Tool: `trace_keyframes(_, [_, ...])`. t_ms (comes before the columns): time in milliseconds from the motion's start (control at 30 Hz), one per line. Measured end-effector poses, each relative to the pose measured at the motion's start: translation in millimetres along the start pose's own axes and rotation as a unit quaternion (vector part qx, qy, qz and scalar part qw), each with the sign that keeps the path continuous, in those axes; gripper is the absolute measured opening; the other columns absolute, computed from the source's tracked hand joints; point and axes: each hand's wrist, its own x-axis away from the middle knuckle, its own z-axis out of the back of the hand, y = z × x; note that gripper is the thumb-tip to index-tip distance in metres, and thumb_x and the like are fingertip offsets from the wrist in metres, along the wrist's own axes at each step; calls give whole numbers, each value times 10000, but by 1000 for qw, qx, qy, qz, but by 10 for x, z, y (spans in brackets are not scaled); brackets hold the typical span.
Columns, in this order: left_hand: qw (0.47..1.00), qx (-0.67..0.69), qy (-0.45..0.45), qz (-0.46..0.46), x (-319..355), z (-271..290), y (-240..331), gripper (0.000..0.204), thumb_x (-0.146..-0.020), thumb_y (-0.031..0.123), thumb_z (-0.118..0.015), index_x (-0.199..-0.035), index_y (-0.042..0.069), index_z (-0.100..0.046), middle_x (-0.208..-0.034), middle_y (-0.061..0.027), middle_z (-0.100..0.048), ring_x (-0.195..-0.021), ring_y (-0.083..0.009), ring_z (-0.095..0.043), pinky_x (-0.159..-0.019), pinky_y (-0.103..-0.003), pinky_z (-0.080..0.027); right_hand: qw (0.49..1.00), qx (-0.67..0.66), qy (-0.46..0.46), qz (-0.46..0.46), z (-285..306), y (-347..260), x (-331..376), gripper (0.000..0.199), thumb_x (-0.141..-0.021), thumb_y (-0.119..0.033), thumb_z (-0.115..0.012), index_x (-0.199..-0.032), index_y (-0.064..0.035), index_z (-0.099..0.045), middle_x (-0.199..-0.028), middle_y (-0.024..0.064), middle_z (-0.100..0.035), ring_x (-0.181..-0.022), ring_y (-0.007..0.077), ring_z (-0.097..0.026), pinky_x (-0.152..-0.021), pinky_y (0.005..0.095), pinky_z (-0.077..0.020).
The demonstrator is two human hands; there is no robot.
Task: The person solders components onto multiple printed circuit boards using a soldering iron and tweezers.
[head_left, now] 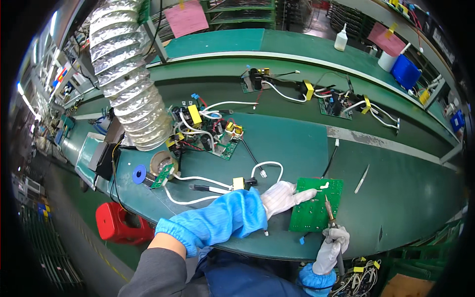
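A green circuit board (316,218) lies solder side up on the green worktable in front of me. My left hand (286,198), in a white glove and blue sleeve cover, reaches across from the left. Its fingers are stretched out over the board's upper left part, beside a small white piece (324,186). At the board's lower right, my gloved right hand (332,246) is closed around a soldering iron (330,213). The iron's tip points up over the board, near the left fingertips; whether it touches, I cannot tell. A black wire and a blue connector (302,240) stick out from under the board.
Left of the board lie white cables with a yellow-wrapped transformer (239,183), a solder spool (140,174) and a small upright board (163,176). Assembled boards (208,128) cluster below a silver duct (128,84). Tweezers (362,179) lie to the right. A red stool (118,222) stands lower left.
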Motion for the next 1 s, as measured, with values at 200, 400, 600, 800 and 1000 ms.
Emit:
trace_keyframes(200, [998,-50,-13,-23,-20,-65,154,547,-922,544,-513,-1123,57,-663,-894,-179,-687,-859,-272,-659,-802,-353,-500,997,33,63,-34,88,-9,22,406,-999,-365,-385,-779,-48,-514,-657,79,-536,-624,166,-460,-663,326,-404])
trace_keyframes(400, [991,122,-13,-61,-86,-109,-137,500,-971,452,-486,-1269,59,-564,-1082,-172,-675,-1014,-252,-637,-887,-359,-476,997,-52,44,-42,37,-33,-12,413,-985,-364,-433,-830,-17,-596,-738,81,-611,-591,97,-455,-556,252,-387])
trace_keyframes(600, [998,-33,-37,35,-43,-8,158,484,-987,419,-477,-1118,-34,-584,-865,-96,-622,-786,-157,-515,-738,-318,-442,987,-114,21,-111,127,-48,38,331,-989,-273,-428,-891,-26,-625,-768,88,-636,-575,85,-458,-525,239,-382])
trace_keyframes(800, [999,18,-18,-20,-107,-80,-122,489,-976,448,-472,-1128,-3,-585,-842,-133,-606,-769,-242,-534,-726,-335,-438,988,-98,11,-117,151,4,59,353,-986,-286,-420,-876,-26,-631,-771,92,-642,-566,88,-488,-569,243,-430])
trace_keyframes(1000, [996,79,-45,6,-117,-66,-128,469,-981,416,-481,-1211,17,-574,-969,-108,-637,-862,-212,-550,-817,-319,-442,988,-99,-7,-114,115,23,36,423,-998,-395,-430,-845,-30,-579,-656,114,-588,-505,83,-424,-500,237,-384])
